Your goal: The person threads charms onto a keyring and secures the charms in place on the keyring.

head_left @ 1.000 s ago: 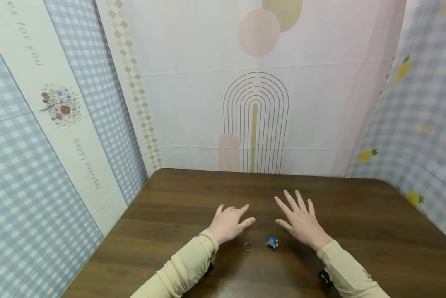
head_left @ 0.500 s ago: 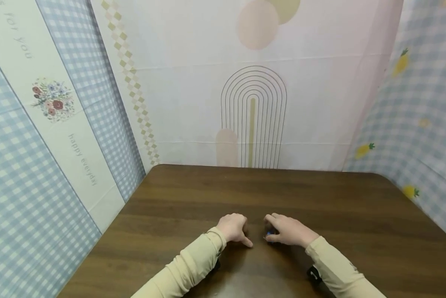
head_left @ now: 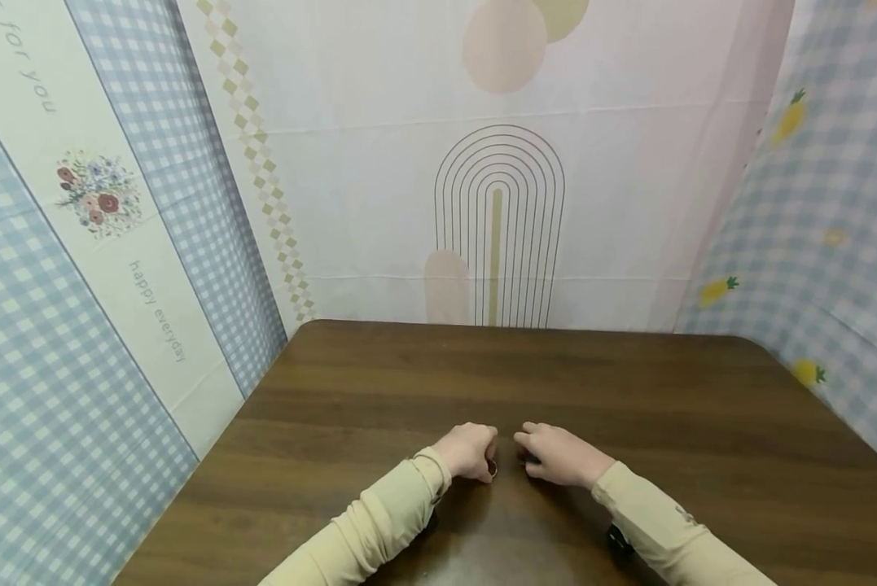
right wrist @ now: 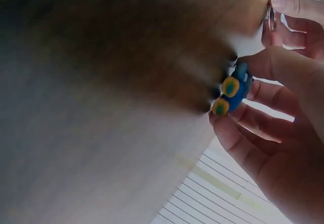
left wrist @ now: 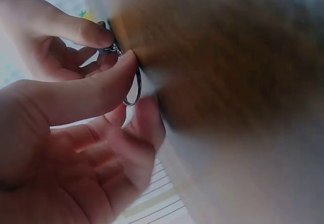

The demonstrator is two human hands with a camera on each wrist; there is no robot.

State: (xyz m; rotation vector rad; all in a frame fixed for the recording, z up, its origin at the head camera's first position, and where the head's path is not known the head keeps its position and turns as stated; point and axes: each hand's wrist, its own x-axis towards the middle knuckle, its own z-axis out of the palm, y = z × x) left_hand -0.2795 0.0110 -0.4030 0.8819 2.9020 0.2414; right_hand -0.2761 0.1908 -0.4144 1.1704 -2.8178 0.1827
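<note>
In the head view my left hand (head_left: 470,450) is low over the table, at a metal split ring (head_left: 493,469). Thumb and fingers hold this ring (left wrist: 133,95) in the left wrist view, where a short chain (left wrist: 115,48) shows above it, near the other hand. My right hand (head_left: 561,454) grips a small blue toy figure (right wrist: 236,95) with yellow and green round ends, its thumb on one side and fingers on the other. From the head, that figure is mostly hidden under the right hand. Both hands are close together, a narrow gap apart.
A dark wood-grain table (head_left: 379,366) lies under both hands. Behind it hangs a white patterned cloth (head_left: 365,203). Blue checked cloths (head_left: 189,122) bound the sides. Dark straps (head_left: 618,539) sit at the wrists.
Both hands have come down and inward from spread fingers above the table. The right hand has taken hold of the blue toy figure, then the left hand the metal ring. The head view has tilted slightly.
</note>
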